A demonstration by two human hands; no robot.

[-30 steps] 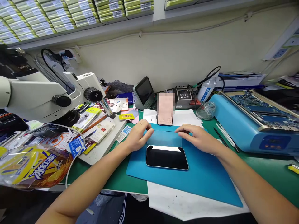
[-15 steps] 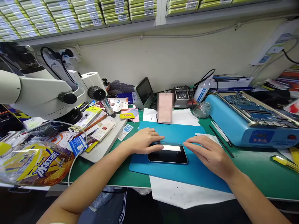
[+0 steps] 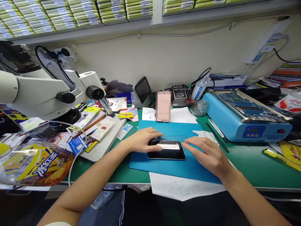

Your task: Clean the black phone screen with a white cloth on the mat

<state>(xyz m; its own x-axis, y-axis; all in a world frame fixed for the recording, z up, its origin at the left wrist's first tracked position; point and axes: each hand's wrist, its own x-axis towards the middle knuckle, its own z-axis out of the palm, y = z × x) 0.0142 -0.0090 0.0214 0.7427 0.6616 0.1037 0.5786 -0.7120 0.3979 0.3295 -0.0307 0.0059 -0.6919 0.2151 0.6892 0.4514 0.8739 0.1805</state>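
A smartphone [image 3: 168, 154] with a dark, glossy screen lies sideways on a blue mat [image 3: 147, 166], a white reflection across its glass. Over its far long edge stands a thin clear screen protector [image 3: 175, 138], of which little more than the outline shows. My left hand [image 3: 142, 140], a ring on one finger, grips the protector's left end, with the thumb over the phone's left part. The fingertips of my right hand [image 3: 208, 153] are closed at its right end, by the phone's right corner. The exact finger contact is hard to see.
A microscope [image 3: 39, 91] and a drink bottle [image 3: 35, 164] stand at left among papers. At right are a blue heating station [image 3: 231, 125] carrying circuit boards, black tweezers [image 3: 217, 138] and a yellow tool [image 3: 279, 158]. A small display [image 3: 143, 92] stands behind the mat.
The protector's far edge has shifted away from the phone, showing a wider clear strip behind it. Both hands stay at its ends. The whole view has shifted slightly.
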